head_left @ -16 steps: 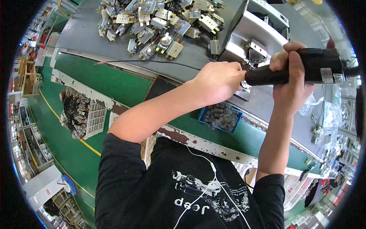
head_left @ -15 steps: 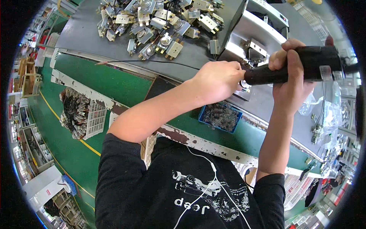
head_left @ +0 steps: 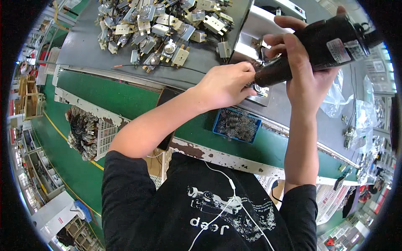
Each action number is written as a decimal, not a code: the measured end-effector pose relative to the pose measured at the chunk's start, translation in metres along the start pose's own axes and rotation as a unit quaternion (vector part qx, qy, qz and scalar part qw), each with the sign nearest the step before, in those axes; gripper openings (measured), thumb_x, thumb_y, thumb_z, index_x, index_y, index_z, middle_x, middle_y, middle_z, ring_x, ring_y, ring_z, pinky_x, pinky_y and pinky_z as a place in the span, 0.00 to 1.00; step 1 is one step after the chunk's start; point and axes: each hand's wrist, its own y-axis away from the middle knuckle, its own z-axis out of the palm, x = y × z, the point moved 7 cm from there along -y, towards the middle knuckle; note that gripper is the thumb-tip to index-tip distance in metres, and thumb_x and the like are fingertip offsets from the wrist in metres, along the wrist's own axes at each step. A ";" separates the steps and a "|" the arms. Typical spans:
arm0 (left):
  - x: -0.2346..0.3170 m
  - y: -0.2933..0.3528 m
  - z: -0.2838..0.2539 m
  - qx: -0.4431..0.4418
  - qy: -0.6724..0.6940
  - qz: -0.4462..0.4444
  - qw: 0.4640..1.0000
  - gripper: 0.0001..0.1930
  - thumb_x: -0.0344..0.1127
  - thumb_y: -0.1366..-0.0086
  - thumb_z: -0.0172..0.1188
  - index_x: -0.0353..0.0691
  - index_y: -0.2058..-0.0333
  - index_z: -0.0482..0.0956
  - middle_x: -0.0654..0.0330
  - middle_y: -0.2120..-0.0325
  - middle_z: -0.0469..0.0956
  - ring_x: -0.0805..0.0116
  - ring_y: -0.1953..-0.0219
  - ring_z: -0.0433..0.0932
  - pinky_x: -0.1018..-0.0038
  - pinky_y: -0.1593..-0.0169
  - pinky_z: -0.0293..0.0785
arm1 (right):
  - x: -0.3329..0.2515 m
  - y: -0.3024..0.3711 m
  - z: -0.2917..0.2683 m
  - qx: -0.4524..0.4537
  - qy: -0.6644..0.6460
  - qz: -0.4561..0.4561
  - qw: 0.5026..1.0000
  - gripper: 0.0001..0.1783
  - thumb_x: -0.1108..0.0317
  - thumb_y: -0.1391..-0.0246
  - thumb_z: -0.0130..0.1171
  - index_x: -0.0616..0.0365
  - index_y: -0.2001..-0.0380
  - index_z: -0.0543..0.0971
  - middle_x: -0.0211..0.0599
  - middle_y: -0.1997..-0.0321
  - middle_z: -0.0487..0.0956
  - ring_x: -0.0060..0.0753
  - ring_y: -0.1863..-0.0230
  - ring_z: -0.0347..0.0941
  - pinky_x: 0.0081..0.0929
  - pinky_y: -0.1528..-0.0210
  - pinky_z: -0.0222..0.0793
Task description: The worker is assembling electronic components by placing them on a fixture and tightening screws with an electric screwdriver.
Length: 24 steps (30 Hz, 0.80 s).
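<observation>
**Black tool in the right hand, its nose partly hidden**

Head view: the right hand wraps round the tool, whose rear end fades into the dark fisheye rim. The left hand is bunched at the nose, close to a small metal part — perhaps pinching something, but I cannot tell. Right-hand fingers partly cover the steel housing; the heap of metal units is cut off above.

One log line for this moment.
Right hand: gripping black cylindrical tool | left hand: at tool's narrow end, grip unclear | nearby: blue plastic tray of coiled metal springs, heaped grey metal box-shaped parts
</observation>
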 end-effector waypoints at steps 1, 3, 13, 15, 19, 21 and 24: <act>0.001 0.001 0.000 0.018 0.000 0.012 1.000 0.17 0.45 0.36 0.63 0.36 0.58 0.78 0.58 0.55 0.76 0.53 0.56 0.80 0.60 0.53 0.78 | -0.001 0.000 0.001 0.014 0.021 0.015 1.000 0.48 0.79 0.41 0.57 0.57 0.26 0.39 0.52 0.59 0.81 0.27 0.75 0.76 0.25 0.72 0.73; 0.000 0.001 0.000 0.014 -0.003 0.010 1.000 0.17 0.45 0.36 0.63 0.35 0.58 0.78 0.58 0.55 0.76 0.53 0.56 0.80 0.60 0.54 0.78 | 0.003 0.002 -0.001 0.003 0.023 0.003 1.000 0.48 0.80 0.41 0.58 0.57 0.27 0.40 0.50 0.60 0.81 0.27 0.75 0.76 0.24 0.72 0.73; 0.001 -0.001 0.000 -0.017 -0.019 0.004 1.000 0.19 0.44 0.36 0.63 0.33 0.56 0.76 0.57 0.55 0.76 0.53 0.56 0.80 0.60 0.54 0.79 | 0.004 0.009 -0.001 -0.011 -0.007 -0.023 1.000 0.49 0.80 0.42 0.60 0.57 0.27 0.42 0.44 0.61 0.81 0.24 0.76 0.73 0.22 0.72 0.71; 0.001 -0.001 0.000 -0.013 -0.014 0.010 1.000 0.19 0.44 0.36 0.63 0.34 0.56 0.76 0.57 0.55 0.76 0.52 0.56 0.80 0.59 0.54 0.79 | 0.006 0.009 -0.001 -0.007 -0.002 -0.021 1.000 0.49 0.81 0.42 0.60 0.57 0.27 0.42 0.44 0.61 0.81 0.24 0.76 0.73 0.22 0.72 0.71; -0.001 -0.001 0.000 -0.010 -0.016 0.003 1.000 0.17 0.43 0.36 0.63 0.36 0.56 0.77 0.57 0.54 0.76 0.52 0.56 0.80 0.59 0.53 0.78 | 0.006 0.008 0.001 -0.015 0.020 -0.028 0.999 0.50 0.81 0.42 0.60 0.57 0.27 0.39 0.44 0.61 0.81 0.24 0.76 0.73 0.22 0.72 0.71; 0.000 -0.001 0.000 -0.006 -0.008 0.006 1.000 0.17 0.43 0.36 0.63 0.36 0.56 0.77 0.57 0.54 0.76 0.52 0.56 0.80 0.59 0.53 0.78 | 0.008 0.008 0.000 -0.019 0.009 -0.032 0.999 0.47 0.81 0.43 0.60 0.59 0.28 0.44 0.45 0.60 0.81 0.24 0.75 0.73 0.22 0.72 0.72; 0.000 -0.001 -0.001 -0.001 0.002 0.012 1.000 0.17 0.43 0.36 0.63 0.37 0.56 0.77 0.57 0.54 0.76 0.52 0.56 0.80 0.59 0.53 0.78 | 0.010 0.009 0.001 -0.018 -0.001 -0.026 0.999 0.35 0.82 0.44 0.60 0.65 0.36 0.56 0.47 0.58 0.82 0.23 0.75 0.74 0.21 0.72 0.72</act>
